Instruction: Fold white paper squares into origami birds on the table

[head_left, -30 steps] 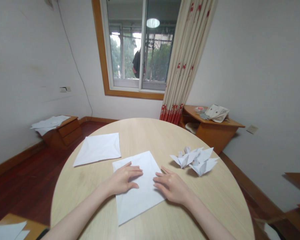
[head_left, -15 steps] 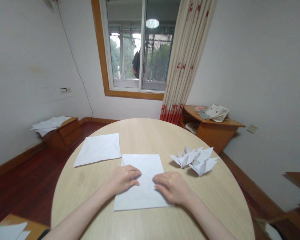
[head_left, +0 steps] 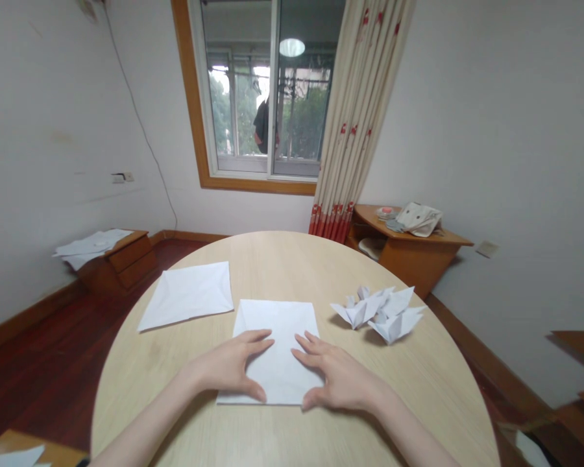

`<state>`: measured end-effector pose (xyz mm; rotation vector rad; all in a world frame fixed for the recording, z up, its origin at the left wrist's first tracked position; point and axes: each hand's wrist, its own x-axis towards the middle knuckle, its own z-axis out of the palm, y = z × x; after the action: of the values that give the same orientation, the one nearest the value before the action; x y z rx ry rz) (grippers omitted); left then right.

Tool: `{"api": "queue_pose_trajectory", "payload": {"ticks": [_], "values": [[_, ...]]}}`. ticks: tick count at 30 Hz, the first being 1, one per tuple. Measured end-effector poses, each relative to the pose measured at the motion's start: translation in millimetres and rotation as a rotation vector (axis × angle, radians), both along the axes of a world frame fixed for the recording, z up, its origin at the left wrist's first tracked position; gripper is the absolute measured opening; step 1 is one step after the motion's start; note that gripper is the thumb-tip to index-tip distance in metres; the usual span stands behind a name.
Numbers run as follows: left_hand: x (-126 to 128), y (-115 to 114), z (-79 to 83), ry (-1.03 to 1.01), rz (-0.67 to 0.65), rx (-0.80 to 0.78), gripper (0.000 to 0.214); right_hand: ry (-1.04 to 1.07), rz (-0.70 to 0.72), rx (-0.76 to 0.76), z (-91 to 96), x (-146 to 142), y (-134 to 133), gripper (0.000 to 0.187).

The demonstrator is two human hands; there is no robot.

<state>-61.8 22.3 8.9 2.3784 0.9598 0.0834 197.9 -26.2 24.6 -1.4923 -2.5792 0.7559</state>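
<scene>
A square white paper sheet [head_left: 277, 331] lies square-on to me in the middle of the round pale wood table [head_left: 282, 259]. My left hand [head_left: 231, 366] rests on its left side, fingers spread, and my right hand [head_left: 333, 379] rests on its right side, also spread. Neither hand grips the sheet, and both cover its lower corners. To the left lies a second white sheet [head_left: 187, 296], and to the right sits a small heap of folded white paper birds [head_left: 377, 314], both out of reach of my fingers' contact.
A wooden desk [head_left: 409, 250] with a cloth bag [head_left: 420, 219] stands beyond the table at right, next to a red-hemmed curtain [head_left: 355, 117]. A low wooden cabinet [head_left: 121, 256] holding papers stands at left. A wooden surface with paper [head_left: 14, 451] shows at the lower left corner.
The sheet has turned from tilted to squared with the table. My hands have spread their fingers and shifted toward its near corners. The view has drifted slightly.
</scene>
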Motion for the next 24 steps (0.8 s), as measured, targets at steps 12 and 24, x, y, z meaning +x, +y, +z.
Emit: {"api": "queue_pose_trajectory", "payload": {"ticks": [12,24], "values": [[2.1,0.7,1.2,0.119,-0.168,-0.068,0.12,-0.049,0.036,-0.146,10.0,-0.5,-7.1,0.096],[1.2,-5.0,27.1,-0.064,-0.012,-0.179,0.071,0.115,-0.016,-0.028,13.2,8.4,-11.5,0.053]]}}
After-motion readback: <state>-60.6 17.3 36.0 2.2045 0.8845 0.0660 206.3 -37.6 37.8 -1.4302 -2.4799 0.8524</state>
